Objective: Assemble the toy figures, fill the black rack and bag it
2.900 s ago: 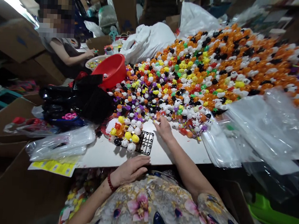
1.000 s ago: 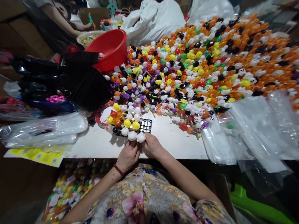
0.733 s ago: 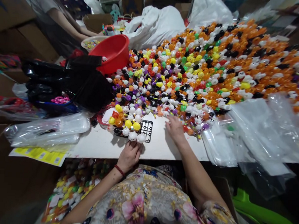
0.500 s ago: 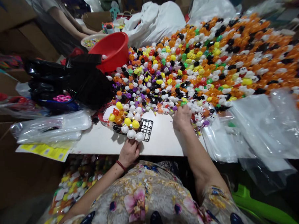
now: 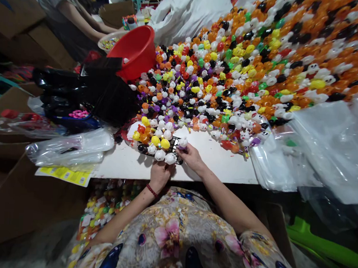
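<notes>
A black plastic grid rack (image 5: 175,142) lies on the white tabletop, its left part covered by several small toy heads in white (image 5: 159,155), yellow (image 5: 164,144), orange and black. My left hand (image 5: 159,176) is closed at the rack's near edge, fingertips partly hidden under the white pieces. Over the rack's right end, my right hand (image 5: 193,160) pinches a small white toy head (image 5: 183,143) between thumb and fingers. Whether that piece touches the grid I cannot tell.
A large heap of coloured toy pieces (image 5: 229,69) spreads behind. At the back left stand a red basin (image 5: 135,49) and a black plastic bag (image 5: 109,95). Clear bags lie left (image 5: 74,147) and right (image 5: 329,144). Another person's arm (image 5: 80,21) reaches a bowl (image 5: 107,44).
My right hand has come from the heap's front edge leftward to the rack, now bringing a white toy head. My left hand stays at the rack's near edge. The view has shifted slightly.
</notes>
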The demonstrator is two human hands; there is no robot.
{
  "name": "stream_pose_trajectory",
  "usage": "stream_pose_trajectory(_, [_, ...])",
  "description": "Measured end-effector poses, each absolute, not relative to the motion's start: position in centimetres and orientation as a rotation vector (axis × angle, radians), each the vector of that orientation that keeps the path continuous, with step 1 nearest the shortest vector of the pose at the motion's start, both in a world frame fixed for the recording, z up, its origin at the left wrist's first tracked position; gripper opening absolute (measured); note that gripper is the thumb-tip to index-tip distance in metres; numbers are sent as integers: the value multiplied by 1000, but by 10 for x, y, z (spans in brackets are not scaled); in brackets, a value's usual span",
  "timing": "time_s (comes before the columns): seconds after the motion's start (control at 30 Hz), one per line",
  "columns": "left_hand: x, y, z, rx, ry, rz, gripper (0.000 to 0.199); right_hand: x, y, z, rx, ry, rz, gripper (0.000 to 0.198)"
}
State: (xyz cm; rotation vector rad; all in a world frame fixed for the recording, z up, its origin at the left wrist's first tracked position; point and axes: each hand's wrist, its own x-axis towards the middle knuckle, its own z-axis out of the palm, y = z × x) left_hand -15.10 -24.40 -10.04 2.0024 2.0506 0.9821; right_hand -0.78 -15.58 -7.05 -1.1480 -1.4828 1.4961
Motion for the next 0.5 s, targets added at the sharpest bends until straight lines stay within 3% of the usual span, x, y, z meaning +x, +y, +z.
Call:
stream_pose_trajectory(0.23, [-145, -239, -99, 2068, 2001, 1029, 28, -11, -150, -74, -1205, -1876, 1289, 5])
stream_pose_trajectory(0.5, [-143, -237, -101, 2043, 2042, 959, 36, -7, -151, -69, -1162, -2221, 1098, 11])
